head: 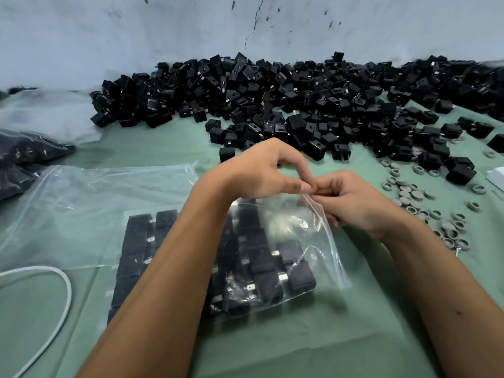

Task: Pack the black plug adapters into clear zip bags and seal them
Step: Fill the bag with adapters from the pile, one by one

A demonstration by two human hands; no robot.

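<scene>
Left hand (261,170): thumb and forefinger pinching the top corner of the zip bag (300,241), other fingers arched above. Right hand (351,200): fingers curled in, gripping the same edge from the other side, fingertips touching the left thumb. The pinch point sits on the bag's zip strip, which runs down and right from the hands; can't tell whether the strip is pressed closed along its length, since the film is blurred there

Bag lies flat on the green table cover (354,336), under the left forearm. Inside: packed adapters (267,268), black, in neat rows, metal prongs showing. Upper right part of the bag is just slack film

Left of it, a second clear bag (95,214), flat, partly under the packed one. Further left, dark filled bags (24,159) at the frame edge. White cable (65,290) loops at lower left

Beyond the hands, big loose adapter pile (300,99) runs along the wall (136,36). Right of the hands, grey rings and discs (425,203) are scattered on the cover, near the pile's edge
</scene>
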